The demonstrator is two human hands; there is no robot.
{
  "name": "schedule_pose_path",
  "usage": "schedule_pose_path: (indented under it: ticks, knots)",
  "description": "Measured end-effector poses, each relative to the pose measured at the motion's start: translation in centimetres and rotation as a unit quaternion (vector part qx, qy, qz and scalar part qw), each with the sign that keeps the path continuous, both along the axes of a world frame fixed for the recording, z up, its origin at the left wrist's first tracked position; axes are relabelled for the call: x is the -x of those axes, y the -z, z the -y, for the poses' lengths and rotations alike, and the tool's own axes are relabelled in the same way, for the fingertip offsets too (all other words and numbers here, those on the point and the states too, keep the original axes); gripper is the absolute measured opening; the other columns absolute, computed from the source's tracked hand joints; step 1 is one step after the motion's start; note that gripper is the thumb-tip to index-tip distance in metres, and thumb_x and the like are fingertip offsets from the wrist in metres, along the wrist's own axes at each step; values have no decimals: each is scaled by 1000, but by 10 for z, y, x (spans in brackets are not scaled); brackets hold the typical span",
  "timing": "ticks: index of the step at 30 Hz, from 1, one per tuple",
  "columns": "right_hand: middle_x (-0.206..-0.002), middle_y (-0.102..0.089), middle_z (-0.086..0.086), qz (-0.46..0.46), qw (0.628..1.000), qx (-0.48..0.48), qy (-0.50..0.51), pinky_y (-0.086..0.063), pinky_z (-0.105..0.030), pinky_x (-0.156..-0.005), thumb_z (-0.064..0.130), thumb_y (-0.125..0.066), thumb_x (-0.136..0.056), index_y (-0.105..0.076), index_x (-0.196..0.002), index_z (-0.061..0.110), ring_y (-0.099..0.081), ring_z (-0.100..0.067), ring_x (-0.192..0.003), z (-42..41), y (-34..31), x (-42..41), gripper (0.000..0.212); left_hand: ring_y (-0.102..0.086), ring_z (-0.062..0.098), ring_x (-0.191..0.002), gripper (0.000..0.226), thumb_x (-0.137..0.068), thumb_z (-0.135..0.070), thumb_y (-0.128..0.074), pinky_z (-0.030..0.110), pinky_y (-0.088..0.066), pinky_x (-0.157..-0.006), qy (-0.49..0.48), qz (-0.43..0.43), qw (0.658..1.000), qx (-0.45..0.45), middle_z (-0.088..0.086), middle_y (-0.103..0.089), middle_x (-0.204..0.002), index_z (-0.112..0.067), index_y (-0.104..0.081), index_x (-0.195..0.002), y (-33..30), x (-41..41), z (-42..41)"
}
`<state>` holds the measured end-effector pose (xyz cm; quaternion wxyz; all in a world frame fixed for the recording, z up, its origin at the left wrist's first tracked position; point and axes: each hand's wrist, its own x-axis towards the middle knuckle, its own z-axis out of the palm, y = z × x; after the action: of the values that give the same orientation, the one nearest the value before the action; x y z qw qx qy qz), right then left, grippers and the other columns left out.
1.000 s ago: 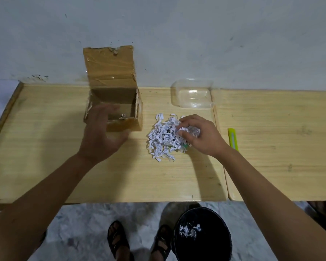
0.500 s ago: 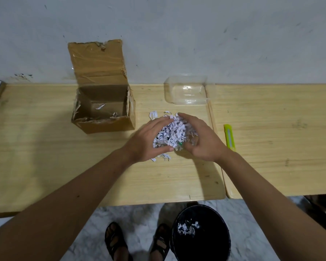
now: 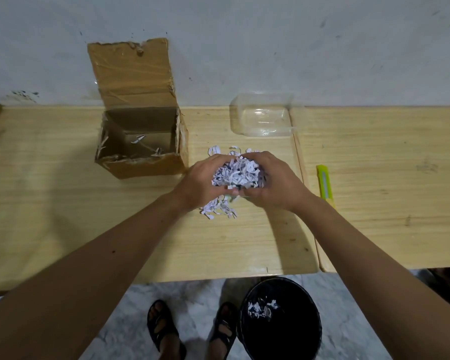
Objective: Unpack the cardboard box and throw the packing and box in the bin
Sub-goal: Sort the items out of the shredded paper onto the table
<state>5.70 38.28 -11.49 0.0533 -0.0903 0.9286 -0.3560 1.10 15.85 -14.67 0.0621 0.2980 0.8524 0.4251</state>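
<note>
A clump of white shredded paper [image 3: 237,174] sits between both of my hands at the middle of the wooden table [image 3: 50,203]. My left hand [image 3: 202,181] cups its left side and my right hand [image 3: 273,181] cups its right side; both are closed around it. A few loose strips [image 3: 218,210] lie on the table under my hands. The open cardboard box [image 3: 140,141] stands to the left with its flap up against the wall and only a few strips inside. The black bin [image 3: 281,320] is on the floor below the table edge, with some shreds in it.
A clear plastic container [image 3: 263,116] rests at the back near the wall. A yellow-green utility knife [image 3: 325,184] lies to the right of my right hand. My sandalled feet [image 3: 192,331] stand left of the bin on the marble floor.
My left hand left the box and came right to the paper pile. Both hands have gathered the spread shreds into a tight clump and closed around it.
</note>
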Motion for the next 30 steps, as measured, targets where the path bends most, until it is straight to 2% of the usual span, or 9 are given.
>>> schedule_pose_path:
  ticks: [5,10,13,15,17,20,25,27,30]
  knots:
    - [-117,-67,-9,5,1000,15,6,-50,-34,-90,25,-88,-77,-66,-129,15,-64,-23,-101,-6,-5,14,57,-62,-1,-100,52,-74,-6,-89,9,-49,-89,-48,25,998,-16,2,-72,-111,-2,-68,-122,-4,8,-1]
    - [-102,-71,-4,49,999,17,16,-51,-31,-79,37,-83,-83,-70,-117,15,-66,-21,-90,-5,-4,28,42,-66,-4,-82,35,-75,-29,-87,16,-51,-79,-83,109,990,-32,-14,-73,-92,-18,-74,-106,-5,19,-10]
    - [-92,-75,4,84,996,35,16,-54,-29,-73,40,-82,-84,-70,-109,20,-71,-17,-84,-7,-5,37,34,-72,12,-95,32,-76,-23,-88,28,-56,-87,-114,163,978,-56,-3,-77,-98,-14,-75,-105,1,24,-12]
    - [-88,-73,9,105,992,65,31,-52,-18,-64,39,-84,-82,-66,-110,26,-69,-9,-71,-8,-8,39,36,-72,18,-99,32,-77,-15,-87,32,-57,-91,-124,184,972,-72,3,-77,-102,-10,-75,-106,2,25,-12]
    - [-96,-71,13,100,991,78,43,-51,-13,-70,39,-87,-79,-64,-119,29,-68,-2,-78,-10,-9,38,47,-71,17,-97,27,-78,-10,-85,32,-57,-90,-125,198,969,-82,4,-76,-101,-11,-75,-104,3,27,-13]
    - [-119,-69,8,65,992,94,62,-54,-27,-90,43,-89,-75,-67,-126,30,-66,-12,-107,-18,-8,33,58,-70,15,-93,26,-78,-6,-85,32,-57,-89,-127,204,967,-87,2,-75,-98,-15,-74,-101,4,28,-15]
    - [-126,-67,10,-19,986,153,67,-48,-29,-101,32,-89,-77,-72,-119,26,-61,-9,-122,-25,-19,12,46,-72,23,-104,35,-77,-9,-87,43,-57,-96,-137,195,968,-74,7,-77,-107,-3,-73,-108,12,28,-12]
    - [-122,-69,8,-39,982,172,68,-49,-32,-100,27,-87,-81,-73,-115,23,-64,-14,-119,-24,-21,4,38,-72,24,-105,37,-77,-10,-88,45,-57,-96,-138,193,969,-73,8,-76,-108,-3,-73,-109,13,27,-10]
    - [-104,-73,0,-50,979,190,55,-53,-31,-85,11,-85,-82,-77,-103,16,-68,-17,-96,-18,-21,-8,23,-73,27,-100,34,-78,-8,-86,43,-59,-89,-129,205,967,-79,10,-76,-106,-1,-73,-108,10,26,-9]
